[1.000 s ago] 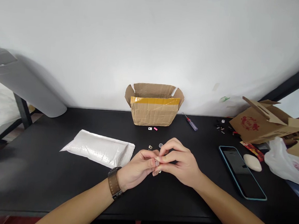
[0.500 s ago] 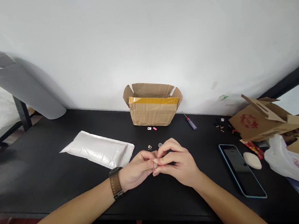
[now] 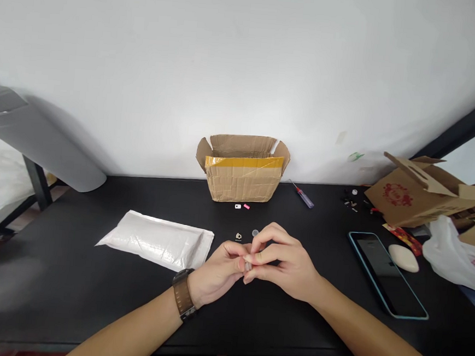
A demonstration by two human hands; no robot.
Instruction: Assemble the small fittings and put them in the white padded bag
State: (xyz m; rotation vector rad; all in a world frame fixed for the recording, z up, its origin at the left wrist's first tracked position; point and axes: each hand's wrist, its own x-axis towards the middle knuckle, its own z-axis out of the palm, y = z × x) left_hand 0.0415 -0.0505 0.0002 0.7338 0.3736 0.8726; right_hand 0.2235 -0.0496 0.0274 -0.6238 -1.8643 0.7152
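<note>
My left hand (image 3: 219, 272) and my right hand (image 3: 282, 264) meet over the black table, fingertips pinched together. Between them is a small translucent, whitish piece (image 3: 247, 266), mostly covered by the fingers; its kind cannot be made out. Both hands are closed on it. Just beyond the fingertips lie a tiny metallic part (image 3: 238, 236) and a small round clear disc (image 3: 255, 232). Farther back, before the cardboard box, are a small white piece (image 3: 237, 206) and a pink piece (image 3: 247, 206).
An open cardboard box (image 3: 243, 181) stands against the wall. To the left lies a white padded envelope (image 3: 158, 240); a screwdriver (image 3: 304, 196) rests behind my right hand. At right are a phone (image 3: 388, 275), a white rounded object (image 3: 403, 258), a plastic bag (image 3: 445, 249) and another box (image 3: 409, 191).
The view has shifted very slightly. My hands stay pinched together in nearly the same place, with a little more of the translucent piece showing between the fingers.
</note>
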